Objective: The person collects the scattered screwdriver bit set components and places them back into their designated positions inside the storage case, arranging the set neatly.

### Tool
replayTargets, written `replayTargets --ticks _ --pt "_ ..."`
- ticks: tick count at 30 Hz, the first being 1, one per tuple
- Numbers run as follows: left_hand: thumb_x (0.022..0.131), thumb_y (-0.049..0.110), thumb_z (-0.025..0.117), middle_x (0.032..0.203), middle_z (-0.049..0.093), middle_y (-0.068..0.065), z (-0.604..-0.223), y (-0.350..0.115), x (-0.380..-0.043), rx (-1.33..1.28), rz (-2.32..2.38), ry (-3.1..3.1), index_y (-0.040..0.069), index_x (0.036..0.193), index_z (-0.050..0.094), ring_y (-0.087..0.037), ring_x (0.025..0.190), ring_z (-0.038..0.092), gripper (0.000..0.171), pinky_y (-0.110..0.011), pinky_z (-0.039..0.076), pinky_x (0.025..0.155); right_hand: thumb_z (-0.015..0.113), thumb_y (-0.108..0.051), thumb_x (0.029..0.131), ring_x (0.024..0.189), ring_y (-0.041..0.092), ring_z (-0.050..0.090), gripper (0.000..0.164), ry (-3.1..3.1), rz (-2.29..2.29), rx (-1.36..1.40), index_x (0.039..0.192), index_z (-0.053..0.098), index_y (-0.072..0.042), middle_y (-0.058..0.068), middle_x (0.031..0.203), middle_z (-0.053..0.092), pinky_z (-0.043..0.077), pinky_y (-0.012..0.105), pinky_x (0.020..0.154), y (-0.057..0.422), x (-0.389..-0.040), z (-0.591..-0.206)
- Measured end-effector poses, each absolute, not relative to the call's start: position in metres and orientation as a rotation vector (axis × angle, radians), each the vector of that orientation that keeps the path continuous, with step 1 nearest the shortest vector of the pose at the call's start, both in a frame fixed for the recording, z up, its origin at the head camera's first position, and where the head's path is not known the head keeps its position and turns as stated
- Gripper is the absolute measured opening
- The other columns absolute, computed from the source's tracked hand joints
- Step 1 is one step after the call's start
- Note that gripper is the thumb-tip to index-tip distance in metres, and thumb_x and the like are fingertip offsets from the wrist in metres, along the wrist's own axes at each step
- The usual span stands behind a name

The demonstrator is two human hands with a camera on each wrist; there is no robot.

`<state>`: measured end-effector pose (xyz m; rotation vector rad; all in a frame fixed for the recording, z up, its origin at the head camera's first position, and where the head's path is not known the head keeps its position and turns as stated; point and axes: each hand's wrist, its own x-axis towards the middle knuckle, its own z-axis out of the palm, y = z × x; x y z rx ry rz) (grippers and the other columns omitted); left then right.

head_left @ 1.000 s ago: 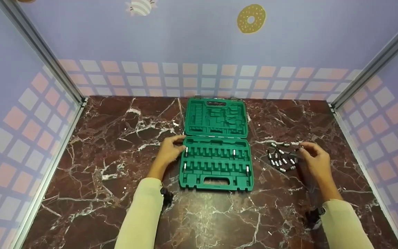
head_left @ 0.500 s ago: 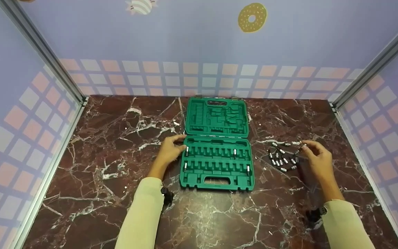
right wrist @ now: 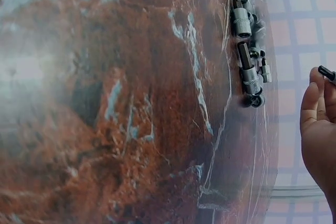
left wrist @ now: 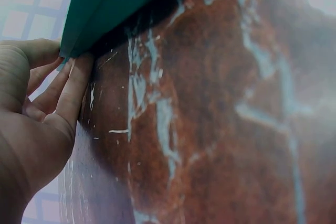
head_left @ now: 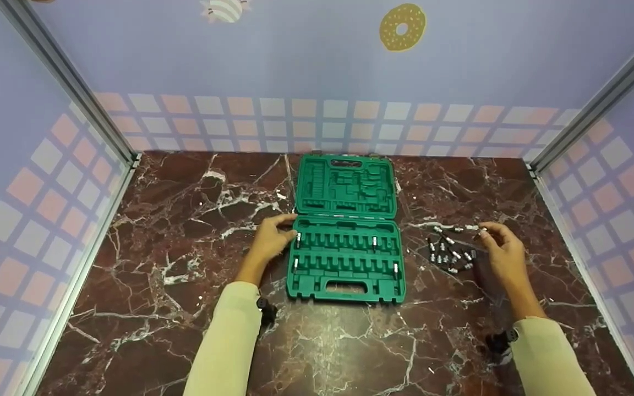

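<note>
An opened green plastic socket case lies on the table, a few bit sockets standing in its slots. My left hand grips the case's left edge near the hinge. In the left wrist view, the thumb and fingers of that hand meet the corner of the green case. My right hand pinches a small bit socket between thumb and forefinger; its dark tip shows in the right wrist view. Just left of this hand lies a loose pile of silver-and-black bit sockets.
Dark red marbled tabletop surrounds the case. Purple walls with a checked border stand at the back and both sides. The case lid leans back toward the rear wall.
My right hand has shifted slightly at the far right of the pile, and the bit socket in its fingers has changed its tilt. Some piled sockets moved a little; my left hand stays put.
</note>
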<state>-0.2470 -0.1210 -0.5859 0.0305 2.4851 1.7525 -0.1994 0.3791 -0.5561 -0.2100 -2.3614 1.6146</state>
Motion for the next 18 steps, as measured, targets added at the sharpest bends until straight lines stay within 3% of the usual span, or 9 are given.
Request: replayTargets --ticks 5,11,18 --pt "0.093 -0.003 0.069 0.120 0.071 -0.019 -0.586 -0.121 -0.246 0.031 1.749 2.473 0.006 0.135 0.069 -0.018 0.082 0.067 0.043 -0.026 0.053 0.069 0.059 0.004 0.101 0.083 0.003 0.062 0.027 -2.338 1.650 -0.139 0.124 0.062 0.017 -0.004 0.093 0.067 0.052 0.012 0.076 0.370 -0.197 -0.548" --pt "0.092 -0.004 0.069 0.117 0.072 -0.020 -0.587 -0.121 -0.247 0.034 1.763 2.474 0.004 0.133 0.070 -0.015 0.076 0.064 0.042 -0.025 0.051 0.067 0.057 0.004 0.101 0.088 0.002 0.065 0.029 -2.339 1.759 -0.114 0.126 0.060 0.018 -0.011 0.094 0.070 0.055 0.014 0.079 0.363 -0.197 -0.544" --pt "0.092 -0.004 0.069 0.119 0.072 -0.020 -0.587 -0.121 -0.247 0.037 1.770 2.466 0.005 0.133 0.069 -0.015 0.079 0.065 0.042 -0.025 0.051 0.067 0.059 0.005 0.100 0.083 0.005 0.069 0.030 -2.331 1.828 -0.062 0.126 0.059 0.020 0.001 0.096 0.070 0.058 0.017 0.075 0.348 -0.197 -0.535"
